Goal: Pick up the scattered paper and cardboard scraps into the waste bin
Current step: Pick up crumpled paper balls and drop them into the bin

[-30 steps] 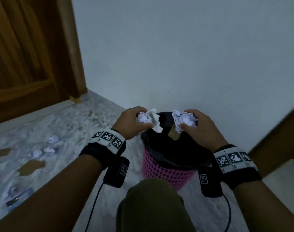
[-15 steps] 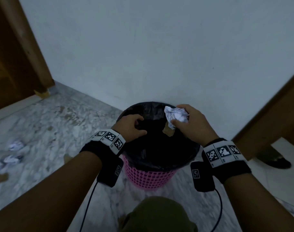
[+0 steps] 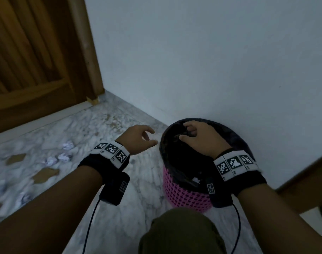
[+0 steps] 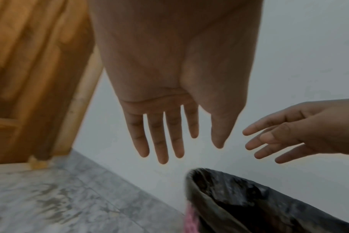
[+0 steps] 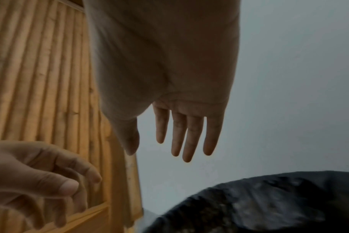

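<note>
Crumpled paper balls (image 3: pixel 62 154) and brown cardboard scraps (image 3: pixel 44 174) litter the marble floor (image 3: pixel 79 129) at left, well apart from the pink waste bin (image 3: pixel 185 195). The left hand (image 3: pixel 138 138) hangs beside the rim and the right hand (image 3: pixel 198 138) over the black liner (image 3: pixel 235 138), both spread and empty. Best next, likely: turn left and gather several scraps per trip.

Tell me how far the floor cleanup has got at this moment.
Partly done. The pink mesh waste bin with black liner stands by the wall; its contents are too dark to read. Nothing is in hand: the left hand beside the bin and the right hand over it are open and empty. Left on the marble floor: crumpled white paper balls and brown cardboard scraps.
</note>
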